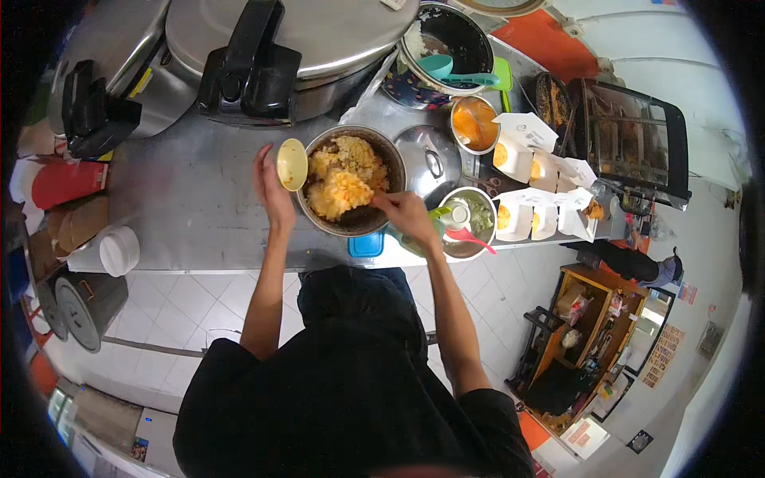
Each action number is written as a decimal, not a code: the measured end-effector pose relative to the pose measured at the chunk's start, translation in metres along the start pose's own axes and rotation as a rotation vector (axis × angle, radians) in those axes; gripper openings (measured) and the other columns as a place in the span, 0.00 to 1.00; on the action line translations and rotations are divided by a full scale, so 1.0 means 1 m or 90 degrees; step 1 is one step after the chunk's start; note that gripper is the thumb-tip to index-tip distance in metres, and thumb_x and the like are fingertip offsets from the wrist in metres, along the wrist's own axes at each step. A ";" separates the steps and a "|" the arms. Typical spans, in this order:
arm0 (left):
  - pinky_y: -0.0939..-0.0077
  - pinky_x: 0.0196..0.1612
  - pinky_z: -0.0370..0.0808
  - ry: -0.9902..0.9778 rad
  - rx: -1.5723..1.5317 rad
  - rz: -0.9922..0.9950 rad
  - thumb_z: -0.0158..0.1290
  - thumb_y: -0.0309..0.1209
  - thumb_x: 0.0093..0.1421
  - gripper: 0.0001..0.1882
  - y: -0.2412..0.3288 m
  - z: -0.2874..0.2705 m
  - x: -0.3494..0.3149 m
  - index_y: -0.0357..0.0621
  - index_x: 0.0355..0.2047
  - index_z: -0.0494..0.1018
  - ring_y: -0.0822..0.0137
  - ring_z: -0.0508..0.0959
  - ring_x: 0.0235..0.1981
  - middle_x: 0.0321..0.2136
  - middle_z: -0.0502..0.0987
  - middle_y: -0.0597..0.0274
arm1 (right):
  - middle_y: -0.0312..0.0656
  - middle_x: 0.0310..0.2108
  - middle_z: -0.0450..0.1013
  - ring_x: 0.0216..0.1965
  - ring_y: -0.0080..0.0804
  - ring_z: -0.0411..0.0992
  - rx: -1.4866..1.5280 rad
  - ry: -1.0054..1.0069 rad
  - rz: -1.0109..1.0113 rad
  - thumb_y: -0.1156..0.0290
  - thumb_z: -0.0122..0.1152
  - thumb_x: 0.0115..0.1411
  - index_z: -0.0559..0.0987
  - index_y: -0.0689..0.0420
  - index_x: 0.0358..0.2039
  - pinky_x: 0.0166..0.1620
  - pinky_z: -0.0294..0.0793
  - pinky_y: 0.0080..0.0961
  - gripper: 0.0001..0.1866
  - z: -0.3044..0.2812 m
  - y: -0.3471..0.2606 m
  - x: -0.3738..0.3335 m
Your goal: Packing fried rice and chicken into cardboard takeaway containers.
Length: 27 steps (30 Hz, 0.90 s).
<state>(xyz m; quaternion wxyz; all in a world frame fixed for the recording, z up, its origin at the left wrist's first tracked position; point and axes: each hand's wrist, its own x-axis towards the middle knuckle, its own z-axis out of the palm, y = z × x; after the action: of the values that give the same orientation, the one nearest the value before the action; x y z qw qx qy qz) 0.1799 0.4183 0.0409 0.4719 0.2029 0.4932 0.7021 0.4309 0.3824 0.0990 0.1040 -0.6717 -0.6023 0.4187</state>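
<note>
My left hand (pixel 273 190) grips a small pale-yellow bowl (pixel 292 165), tilted at the left rim of a round metal pot (pixel 399 163). Inside the pot is crumbly yellow rice-like food (pixel 351 151). From the right, my right hand (pixel 410 217) reaches over the pot with fingers closed on a utensil. A heaped lump of orange-flecked yellow food (pixel 339 193) covers the utensil's head, so its exact kind is hidden. The lump is close to the bowl but apart from it.
Large lidded steel cookers (pixel 335 40) stand behind. To the right are a metal lid (pixel 426 163), a bowl of orange sauce (pixel 474 125), a bowl of greens (pixel 480 215) and open white takeaway boxes (pixel 518 159). A rice pot (pixel 470 32) holds a teal ladle (pixel 470 79). A blue-lidded container (pixel 366 244) sits at the front edge.
</note>
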 end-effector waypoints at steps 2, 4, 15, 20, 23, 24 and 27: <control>0.68 0.59 0.66 -0.097 0.140 -0.068 0.39 0.44 0.71 0.24 0.017 0.009 0.004 0.42 0.60 0.64 0.64 0.68 0.58 0.56 0.67 0.57 | 0.50 0.28 0.79 0.29 0.48 0.79 0.010 -0.001 -0.009 0.57 0.60 0.61 0.86 0.52 0.37 0.36 0.76 0.36 0.14 -0.030 -0.011 -0.008; 0.73 0.57 0.66 -0.139 0.228 -0.024 0.42 0.44 0.71 0.23 0.026 0.024 0.000 0.39 0.55 0.69 0.67 0.71 0.53 0.53 0.71 0.59 | 0.49 0.26 0.79 0.26 0.44 0.78 0.057 -0.011 -0.011 0.59 0.60 0.61 0.86 0.53 0.37 0.34 0.75 0.33 0.13 -0.051 -0.012 -0.012; 0.56 0.60 0.70 -0.238 -0.220 -0.738 0.32 0.49 0.73 0.28 0.013 0.062 -0.015 0.44 0.60 0.67 0.60 0.73 0.58 0.56 0.73 0.57 | 0.44 0.24 0.74 0.26 0.46 0.76 -0.357 0.276 -0.215 0.65 0.61 0.59 0.80 0.55 0.29 0.28 0.74 0.40 0.07 -0.061 -0.098 -0.028; 0.57 0.59 0.71 -0.262 -0.227 -0.677 0.35 0.49 0.72 0.26 0.007 0.050 -0.013 0.46 0.59 0.67 0.59 0.72 0.58 0.57 0.72 0.57 | 0.44 0.24 0.73 0.26 0.45 0.75 -0.329 0.321 -0.158 0.66 0.61 0.59 0.78 0.56 0.30 0.28 0.74 0.39 0.07 -0.038 -0.082 -0.044; 0.59 0.56 0.71 -0.274 0.031 -0.472 0.40 0.47 0.71 0.24 -0.005 0.047 -0.016 0.44 0.57 0.67 0.58 0.73 0.55 0.55 0.73 0.56 | 0.43 0.22 0.72 0.24 0.44 0.74 -0.312 0.387 -0.183 0.66 0.62 0.60 0.81 0.55 0.36 0.27 0.72 0.38 0.08 -0.011 -0.080 -0.049; 0.59 0.54 0.71 -0.283 0.261 -0.273 0.43 0.44 0.71 0.22 -0.009 0.045 -0.017 0.43 0.56 0.68 0.57 0.74 0.54 0.54 0.73 0.55 | 0.43 0.22 0.72 0.24 0.44 0.74 -0.311 0.387 -0.180 0.66 0.62 0.60 0.81 0.55 0.36 0.27 0.72 0.38 0.08 -0.003 -0.078 -0.048; 0.59 0.53 0.70 -0.384 0.601 0.225 0.49 0.38 0.68 0.20 0.012 0.053 -0.025 0.39 0.54 0.67 0.54 0.74 0.50 0.49 0.73 0.50 | 0.44 0.24 0.74 0.25 0.47 0.76 -0.267 0.375 -0.079 0.67 0.60 0.61 0.79 0.55 0.33 0.27 0.74 0.41 0.06 0.012 -0.060 -0.048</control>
<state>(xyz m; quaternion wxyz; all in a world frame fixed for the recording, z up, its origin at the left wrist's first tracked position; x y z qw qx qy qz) 0.2255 0.4228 0.0790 0.3256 0.6609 0.5554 0.3856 0.3827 0.3503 0.1505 0.1585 -0.7322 -0.6590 0.0676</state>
